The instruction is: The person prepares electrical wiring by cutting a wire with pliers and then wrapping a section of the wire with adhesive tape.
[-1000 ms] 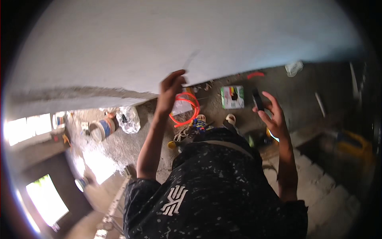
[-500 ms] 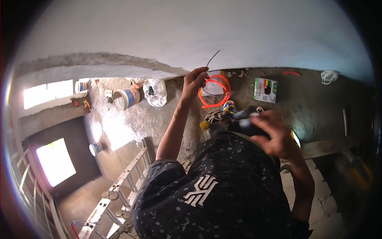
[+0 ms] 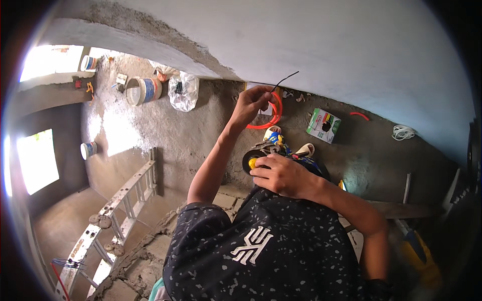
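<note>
My left hand (image 3: 255, 104) is raised near the wall, its fingers pinching a thin black wire (image 3: 285, 80) whose free end points up and right. At my waist my right hand (image 3: 283, 175) is bent inward, fingers curled. Its fingertips are at the yellow middle (image 3: 252, 163) of a black round disc (image 3: 246, 161), which looks like a tape roll. Whatever lies under the palm is hidden. Tool handles (image 3: 273, 147) stick up at the waist beside this hand. Below the left hand a coil of orange tubing (image 3: 275, 118) lies on the floor.
A green and white box (image 3: 324, 125), a white cable coil (image 3: 403, 132) and an orange offcut (image 3: 359, 116) lie along the wall. To the left are a bucket (image 3: 144, 91), a plastic bag (image 3: 184, 92) and an aluminium ladder (image 3: 124, 210). Blockwork (image 3: 138, 265) is beneath me.
My right hand has moved left across my waist to the yellow-centred disc. My left hand still pinches the black wire. The view has turned, tilting the wall line.
</note>
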`<state>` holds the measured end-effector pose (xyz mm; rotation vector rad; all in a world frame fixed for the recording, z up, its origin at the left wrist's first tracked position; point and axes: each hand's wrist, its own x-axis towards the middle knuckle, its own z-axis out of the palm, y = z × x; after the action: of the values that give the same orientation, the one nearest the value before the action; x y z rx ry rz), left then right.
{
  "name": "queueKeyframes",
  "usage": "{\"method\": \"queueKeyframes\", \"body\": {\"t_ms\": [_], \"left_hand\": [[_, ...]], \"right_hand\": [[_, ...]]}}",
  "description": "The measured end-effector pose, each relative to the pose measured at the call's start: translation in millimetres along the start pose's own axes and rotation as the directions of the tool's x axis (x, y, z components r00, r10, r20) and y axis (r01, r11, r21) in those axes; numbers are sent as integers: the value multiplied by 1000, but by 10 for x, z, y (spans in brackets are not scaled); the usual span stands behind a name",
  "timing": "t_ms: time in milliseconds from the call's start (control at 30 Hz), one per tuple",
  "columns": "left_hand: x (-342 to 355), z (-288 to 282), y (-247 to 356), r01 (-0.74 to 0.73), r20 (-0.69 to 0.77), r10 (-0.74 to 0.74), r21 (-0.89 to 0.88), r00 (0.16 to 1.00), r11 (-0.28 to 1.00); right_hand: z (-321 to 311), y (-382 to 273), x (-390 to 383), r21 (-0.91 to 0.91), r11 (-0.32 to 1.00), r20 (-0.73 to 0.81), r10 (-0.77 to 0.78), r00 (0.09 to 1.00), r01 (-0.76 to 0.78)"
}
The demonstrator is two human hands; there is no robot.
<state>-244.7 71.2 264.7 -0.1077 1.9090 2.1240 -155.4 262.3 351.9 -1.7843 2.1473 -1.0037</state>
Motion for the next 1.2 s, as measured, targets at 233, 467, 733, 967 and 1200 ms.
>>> {"method": "queueKeyframes", "body": {"t_ms": [233,467,733,967,1200], "left_hand": [[-84,-14,-317,79,-3,-80,-163,997,983],[72,51,-327,89,4,-89,-58,996,994],[-4,209,-589,172,-11,-178,-195,984,966],[-75,330,-433,194,-19,-203,-225,979,955],[-82,406,-316,163,29,-161,-103,987,981]], "right_hand": [[-106,349,-438,198,888,-132,443,887,-414],[469,736,-856,255,765,282,527,802,-592],[196,516,-908,484,715,39,558,829,-504],[-597,314,-1215,929,151,113,752,650,-337],[-324,798,-1167,990,44,-123,755,644,138]]}}
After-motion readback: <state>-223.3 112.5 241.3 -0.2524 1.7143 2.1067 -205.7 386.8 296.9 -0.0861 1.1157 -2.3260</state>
